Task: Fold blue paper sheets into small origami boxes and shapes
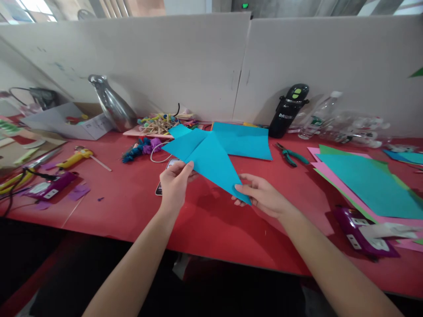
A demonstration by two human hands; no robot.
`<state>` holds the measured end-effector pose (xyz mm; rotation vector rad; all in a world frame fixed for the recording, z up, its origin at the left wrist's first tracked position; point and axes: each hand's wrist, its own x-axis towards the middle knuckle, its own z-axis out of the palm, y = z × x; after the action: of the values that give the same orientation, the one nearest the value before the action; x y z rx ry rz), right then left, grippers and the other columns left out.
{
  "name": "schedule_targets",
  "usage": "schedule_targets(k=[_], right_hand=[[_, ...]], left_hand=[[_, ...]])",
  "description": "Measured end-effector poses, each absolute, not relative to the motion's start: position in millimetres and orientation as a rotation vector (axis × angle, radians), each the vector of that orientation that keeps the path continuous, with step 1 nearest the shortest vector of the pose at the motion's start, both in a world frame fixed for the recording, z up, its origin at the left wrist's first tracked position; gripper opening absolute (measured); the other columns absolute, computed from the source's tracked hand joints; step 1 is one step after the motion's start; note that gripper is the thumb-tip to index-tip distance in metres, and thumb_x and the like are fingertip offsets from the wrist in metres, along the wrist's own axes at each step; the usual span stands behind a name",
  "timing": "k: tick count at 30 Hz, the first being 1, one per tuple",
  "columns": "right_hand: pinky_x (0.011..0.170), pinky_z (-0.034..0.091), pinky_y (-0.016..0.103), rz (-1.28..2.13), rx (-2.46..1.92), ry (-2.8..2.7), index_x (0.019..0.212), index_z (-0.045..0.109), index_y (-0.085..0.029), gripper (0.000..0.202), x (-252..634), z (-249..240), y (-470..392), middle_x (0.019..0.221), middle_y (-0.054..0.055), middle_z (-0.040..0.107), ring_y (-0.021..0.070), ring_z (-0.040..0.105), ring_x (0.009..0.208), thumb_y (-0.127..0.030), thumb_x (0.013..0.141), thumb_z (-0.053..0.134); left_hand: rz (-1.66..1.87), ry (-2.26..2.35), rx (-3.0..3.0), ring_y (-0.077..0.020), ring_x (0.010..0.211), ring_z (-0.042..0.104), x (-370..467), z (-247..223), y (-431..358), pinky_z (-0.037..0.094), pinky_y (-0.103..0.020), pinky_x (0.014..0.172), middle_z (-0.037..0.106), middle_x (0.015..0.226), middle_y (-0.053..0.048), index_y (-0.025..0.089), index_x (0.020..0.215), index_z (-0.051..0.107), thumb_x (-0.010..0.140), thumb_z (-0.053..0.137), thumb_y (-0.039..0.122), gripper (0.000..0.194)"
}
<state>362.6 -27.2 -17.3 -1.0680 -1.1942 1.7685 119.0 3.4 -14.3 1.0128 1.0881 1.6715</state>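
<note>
Because a loose sheet tends to sag, the folded blue paper (214, 165) is probably supported at two separated places, above the red tabletop (132, 185). The left hand (174, 182) pinches its near edge, thumb uppermost; the right hand (261, 193) grips the pointed near-right corner between thumb and fingers, some of which show beneath. This spacing appears to keep the broad panel stretched and the crease exposed toward the viewer. A smartphone (159, 190) lies partly hidden behind the left hand. Farther back lies a flat blue sheet (246, 140), which the folded paper overlaps in view; whether they touch cannot be told. Pliers (291, 155) rest to the right, near an upright black bottle (287, 115), while coloured paper sheets (366, 176) lie fanned at far right, presumably within easy reach.
</note>
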Motion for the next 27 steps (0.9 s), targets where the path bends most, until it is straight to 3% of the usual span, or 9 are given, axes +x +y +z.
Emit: schedule_targets(k=[5, 10, 13, 18, 23, 25, 27], right_hand=[[0.063, 0.056, 0.03, 1.742, -1.045, -1.201, 0.12, 0.061, -0.026, 0.051, 360, -16, -30, 0.085, 0.001, 0.073, 0.0167, 0.069, 0.068, -0.035, 0.075, 0.084], [0.08, 0.057, 0.032, 1.651, -1.002, -1.3, 0.128, 0.058, -0.031, 0.07, 360, -22, -32, 0.114, 0.003, 0.069, 0.0188, 0.067, 0.096, -0.024, 0.066, 0.089], [0.08, 0.057, 0.035, 1.656, -1.012, -1.311, 0.131, 0.056, -0.03, 0.071, 361, -24, -32, 0.109, 0.003, 0.07, 0.0189, 0.068, 0.092, -0.024, 0.068, 0.089], [0.072, 0.058, 0.033, 1.696, -1.014, -1.302, 0.123, 0.061, -0.023, 0.052, 364, -22, -29, 0.092, 0.005, 0.073, 0.0178, 0.071, 0.076, -0.03, 0.076, 0.083], [0.068, 0.057, 0.028, 1.765, -0.976, -1.28, 0.1, 0.066, -0.019, 0.025, 365, -22, -27, 0.089, 0.007, 0.075, 0.0154, 0.071, 0.073, -0.039, 0.086, 0.073], [0.069, 0.057, 0.029, 1.77, -0.983, -1.282, 0.094, 0.065, -0.018, 0.025, 366, -21, -27, 0.089, 0.009, 0.075, 0.0161, 0.072, 0.073, -0.042, 0.088, 0.071], [0.072, 0.058, 0.031, 1.745, -0.974, -1.32, 0.105, 0.065, -0.019, 0.03, 367, -20, -28, 0.095, 0.009, 0.075, 0.017, 0.072, 0.076, -0.041, 0.087, 0.072]], left_hand=[[1.697, 1.141, 1.023, -0.0103, 0.055, 0.055, 115, -13, 5, 0.051, -0.023, 0.051, 0.051, 0.061, 0.002, 0.017, 0.067, 0.064, 0.074, 0.079, 0.033, 0.023], [1.724, 1.17, 1.055, -0.011, 0.055, 0.058, 110, -9, 5, 0.051, -0.022, 0.05, 0.058, 0.062, 0.0, 0.017, 0.067, 0.066, 0.074, 0.08, 0.031, 0.02], [1.723, 1.155, 1.041, -0.0105, 0.054, 0.058, 109, -7, 6, 0.054, -0.023, 0.053, 0.058, 0.062, 0.001, 0.016, 0.067, 0.066, 0.074, 0.079, 0.03, 0.02], [1.72, 1.097, 0.973, -0.0101, 0.054, 0.059, 109, -4, 6, 0.058, -0.024, 0.06, 0.055, 0.058, 0.003, 0.017, 0.067, 0.063, 0.073, 0.08, 0.029, 0.022], [1.69, 1.075, 0.971, -0.0108, 0.053, 0.06, 108, -1, 5, 0.061, -0.028, 0.064, 0.054, 0.057, 0.004, 0.018, 0.063, 0.056, 0.074, 0.079, 0.03, 0.028], [1.678, 1.08, 0.969, -0.0106, 0.051, 0.059, 108, 1, 4, 0.061, -0.028, 0.063, 0.055, 0.057, 0.004, 0.018, 0.064, 0.055, 0.074, 0.079, 0.031, 0.029], [1.673, 1.088, 0.96, -0.011, 0.052, 0.06, 108, 4, 3, 0.06, -0.027, 0.061, 0.055, 0.056, 0.004, 0.019, 0.064, 0.054, 0.074, 0.079, 0.03, 0.029]])
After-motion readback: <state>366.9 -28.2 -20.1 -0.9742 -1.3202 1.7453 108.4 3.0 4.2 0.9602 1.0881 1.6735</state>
